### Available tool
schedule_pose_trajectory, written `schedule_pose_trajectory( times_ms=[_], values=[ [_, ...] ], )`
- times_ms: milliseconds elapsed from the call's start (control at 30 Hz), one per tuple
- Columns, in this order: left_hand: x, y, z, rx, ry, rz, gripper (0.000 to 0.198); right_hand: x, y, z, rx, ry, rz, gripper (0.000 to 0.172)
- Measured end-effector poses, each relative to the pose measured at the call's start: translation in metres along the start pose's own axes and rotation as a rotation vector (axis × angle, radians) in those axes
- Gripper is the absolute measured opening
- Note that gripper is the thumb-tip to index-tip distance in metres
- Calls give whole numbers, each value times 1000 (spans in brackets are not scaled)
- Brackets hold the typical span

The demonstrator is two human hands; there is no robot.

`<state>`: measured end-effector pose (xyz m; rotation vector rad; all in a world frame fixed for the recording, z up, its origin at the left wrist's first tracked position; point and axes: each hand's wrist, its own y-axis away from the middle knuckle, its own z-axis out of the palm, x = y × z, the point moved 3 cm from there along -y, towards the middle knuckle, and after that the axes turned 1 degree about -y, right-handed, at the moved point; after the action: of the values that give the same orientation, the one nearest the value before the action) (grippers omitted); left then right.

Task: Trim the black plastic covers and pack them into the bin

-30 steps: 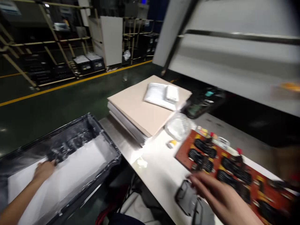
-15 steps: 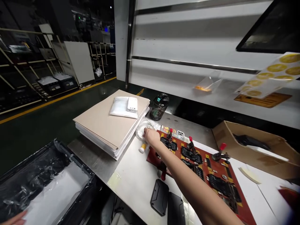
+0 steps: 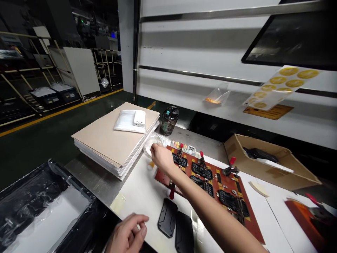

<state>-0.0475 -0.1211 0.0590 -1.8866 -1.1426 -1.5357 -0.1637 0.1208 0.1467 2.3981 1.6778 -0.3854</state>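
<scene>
My right hand (image 3: 162, 158) reaches across the red-brown fixture board (image 3: 165, 179) to a clear plastic bag (image 3: 158, 137) with round, clear contents. Its fingers are pinched together; what is between them is too small to make out. Just below those fingers is a small bottle with a yellow label (image 3: 151, 165), partly covered. My left hand (image 3: 129, 233) hovers at the table's near edge, loosely curled, thumb and forefinger apart, holding nothing. Two black flat covers (image 3: 167, 218) lie on the white tabletop to its right. Black parts (image 3: 202, 171) sit in the board under red-tipped clamps (image 3: 202, 156).
A stack of cardboard sheets (image 3: 97, 133) carries a white bag (image 3: 126, 120) and a white power bank (image 3: 139, 118). Behind stands a dark jar (image 3: 169, 120). A plastic-lined black bin (image 3: 86, 196) is at lower left. An open carton (image 3: 268, 168) and a second fixture (image 3: 302, 218) are to the right.
My left hand has come from over the black bin to the table's near edge. My right hand has drawn back slightly from the clear bag. The view has turned a little right.
</scene>
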Motion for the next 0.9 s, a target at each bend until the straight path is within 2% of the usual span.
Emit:
schedule_pose_trajectory(
  times_ms=[100, 167, 233, 300, 367, 433, 533, 633, 700, 733, 800, 900],
  values=[
    [33, -26, -19, 181, -8, 45, 35, -9, 50, -8, -23, -151, -61, 29],
    [52, -39, -29, 208, 17, 77, 33, -13, 89, -3, -82, -454, -98, 31],
    [64, -47, -25, 70, 79, 101, 30, -14, 125, 11, -175, -930, -73, 31],
    [68, -47, -14, -126, 136, 87, 25, -9, 155, 30, -242, -1324, 34, 34],
    [62, -44, -5, -227, 115, 51, 25, 1, 179, 49, -233, -1439, 163, 37],
    [51, -39, 0, -234, 46, 11, 29, 12, 199, 61, -163, -1379, 261, 36],
    [36, -34, 7, -191, 6, -14, 29, 22, 221, 66, -79, -979, 293, 24],
    [31, -24, 16, -244, -86, 26, 29, 20, 229, 64, -129, -510, 203, 9],
    [25, -14, 14, -320, -185, 34, 32, 22, 225, 61, -146, -369, 223, 12],
    [20, -9, 9, -330, -230, 32, 33, 25, 222, 59, -145, -339, 243, 18],
    [6, -2, -11, -275, -300, 19, 34, 32, 217, 54, -150, -312, 249, 27],
    [-17, -1, -47, -108, -396, -68, 34, 42, 212, 51, -133, -217, 246, 17]
  ],
)
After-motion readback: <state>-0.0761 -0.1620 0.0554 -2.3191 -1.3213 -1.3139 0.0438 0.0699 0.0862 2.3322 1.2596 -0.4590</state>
